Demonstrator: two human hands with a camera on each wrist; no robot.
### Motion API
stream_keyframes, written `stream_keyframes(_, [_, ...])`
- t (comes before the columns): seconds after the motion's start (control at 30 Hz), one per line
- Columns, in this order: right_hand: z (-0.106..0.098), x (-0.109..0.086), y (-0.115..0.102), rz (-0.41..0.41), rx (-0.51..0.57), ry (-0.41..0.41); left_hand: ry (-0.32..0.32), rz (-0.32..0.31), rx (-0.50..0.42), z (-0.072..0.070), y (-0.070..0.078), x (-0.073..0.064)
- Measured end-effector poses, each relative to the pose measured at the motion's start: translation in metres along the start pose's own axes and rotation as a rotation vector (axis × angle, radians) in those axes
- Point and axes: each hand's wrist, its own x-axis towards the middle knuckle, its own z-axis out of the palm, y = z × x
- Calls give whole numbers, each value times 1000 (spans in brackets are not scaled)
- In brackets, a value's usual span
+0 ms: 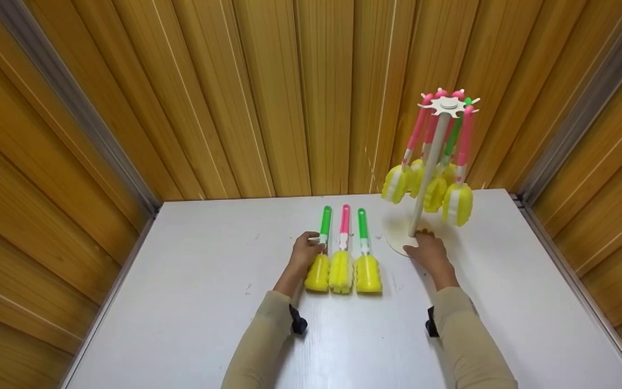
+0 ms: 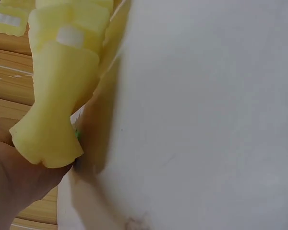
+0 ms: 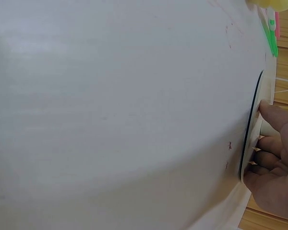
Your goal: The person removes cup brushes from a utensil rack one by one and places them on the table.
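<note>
On the table lie three bottle brushes with yellow sponge heads in a row, handles pointing away. My left hand (image 1: 305, 250) pinches the leftmost one, a green-handled brush (image 1: 318, 274), near its white neck; its sponge head (image 2: 53, 110) fills part of the left wrist view. Beside it are a pink-handled brush (image 1: 341, 270) and another green-handled brush (image 1: 368, 273). To the right stands a white rack (image 1: 430, 178) with a round base (image 1: 397, 232). My right hand (image 1: 431, 254) holds the base, thumb and curled fingers around the pole's foot.
Several brushes hang from the rack's notched top (image 1: 447, 106), mostly pink-handled and one green-handled, sponge heads (image 1: 458, 205) down. The white table (image 1: 192, 302) meets a wood-patterned wall (image 1: 268, 97) at the back, with similar panels at both sides.
</note>
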Motion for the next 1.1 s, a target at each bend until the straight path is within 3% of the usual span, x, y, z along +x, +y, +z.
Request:
stream_keyframes(0.3, [0,-1,-1,42,45,-25,10,17,-6,1,0,4])
stream_keyframes(0.57, [1,-1,-1,-19,6,16,66,-7,3,-5,-4,6])
stream_keyframes(0.77, [0,0,0,23,11,-8,59,6,35,1,-3,6])
stream_keyframes(1.1, [1,1,1,-3,2,0,58,41,14,9,-3,4])
